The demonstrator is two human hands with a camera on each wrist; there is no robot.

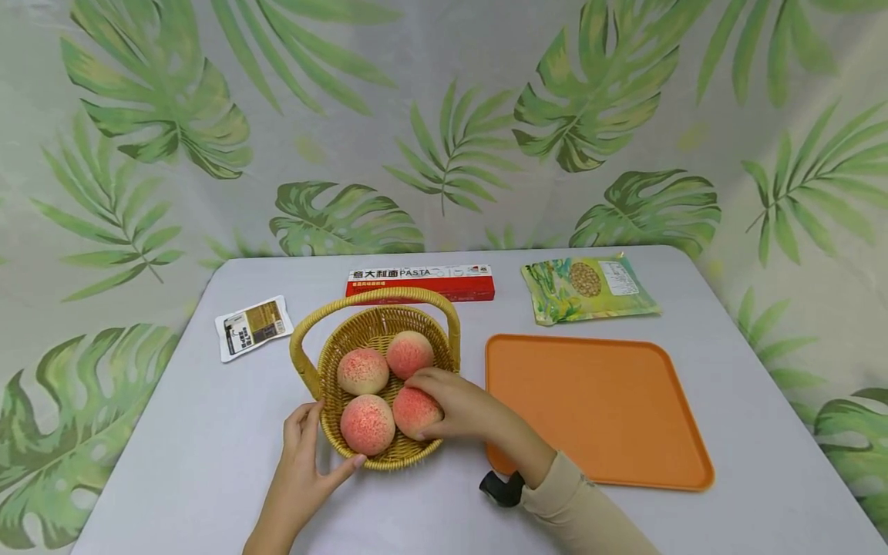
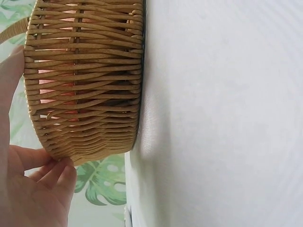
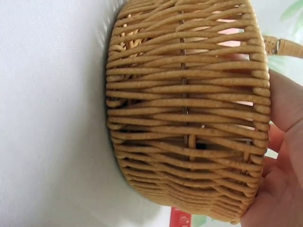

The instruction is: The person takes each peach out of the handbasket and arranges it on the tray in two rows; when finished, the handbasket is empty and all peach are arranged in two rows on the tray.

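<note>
A round wicker basket (image 1: 409,464) with an arched handle stands on the table, holding several pink-and-cream peaches (image 1: 368,425). My right hand (image 1: 461,405) reaches over the basket's right rim and grips the front-right peach (image 1: 414,411), thumb at its near side and fingers over its far side. My left hand (image 1: 303,455) holds the basket at its left front, with the thumb on the front rim and the fingers against the left side. In the left wrist view, bent fingers (image 2: 59,175) touch the woven wall. The wall hides most of the right hand's grip in the right wrist view.
An orange tray (image 1: 597,408) lies right of the basket. Behind the basket is a red-and-white pasta box (image 1: 444,285). A green bag (image 1: 590,287) of beans or nuts lies at the back right, and a small white-and-brown packet (image 1: 253,328) at the left.
</note>
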